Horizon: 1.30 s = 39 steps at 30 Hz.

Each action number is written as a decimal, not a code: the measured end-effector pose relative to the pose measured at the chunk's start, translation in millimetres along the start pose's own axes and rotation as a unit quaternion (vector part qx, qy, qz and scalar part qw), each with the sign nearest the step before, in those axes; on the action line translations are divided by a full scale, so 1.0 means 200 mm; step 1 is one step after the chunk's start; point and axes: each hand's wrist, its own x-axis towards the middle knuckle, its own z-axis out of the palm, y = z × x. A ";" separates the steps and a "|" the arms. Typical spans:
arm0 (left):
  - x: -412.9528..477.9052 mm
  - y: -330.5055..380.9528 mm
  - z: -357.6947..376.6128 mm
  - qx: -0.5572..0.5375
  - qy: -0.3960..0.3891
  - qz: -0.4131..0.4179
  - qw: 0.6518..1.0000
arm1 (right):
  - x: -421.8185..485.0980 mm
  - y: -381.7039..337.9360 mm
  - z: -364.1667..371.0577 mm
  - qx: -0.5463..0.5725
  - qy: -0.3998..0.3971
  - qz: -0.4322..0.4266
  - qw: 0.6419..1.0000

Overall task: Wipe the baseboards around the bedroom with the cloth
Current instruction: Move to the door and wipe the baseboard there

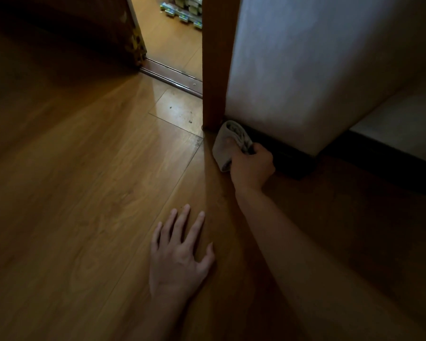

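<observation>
Down at the foot of the wall, the grey cloth (228, 143) is bunched against the far-left end of the dark baseboard (290, 156), just where it meets the bottom of the brown door frame (215, 70). The right hand (252, 167) grips the cloth, its fingers (260, 148) curled over the near-right part of the bundle and turned toward the baseboard. The cloth's loose lower edge lies on the wooden floor (84, 180). The baseboard runs on to the right, round the corner of the pale wall (305, 70) above it. Nearer and to the left, the left hand (180, 254) lies flat on the floor, its fingers (183, 222) straight and spread, holding nothing. Beyond the frame, a dark threshold strip (172, 76) crosses the doorway, and past it several small packages (182, 13) sit on a brighter stretch of floor. A dark door (59, 33) stands at the far left.
</observation>
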 end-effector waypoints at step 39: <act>0.00 0.00 0.01 0.008 0.012 -0.006 1.000 | 0.01 0.04 -0.05 -0.096 -0.025 -0.035 0.994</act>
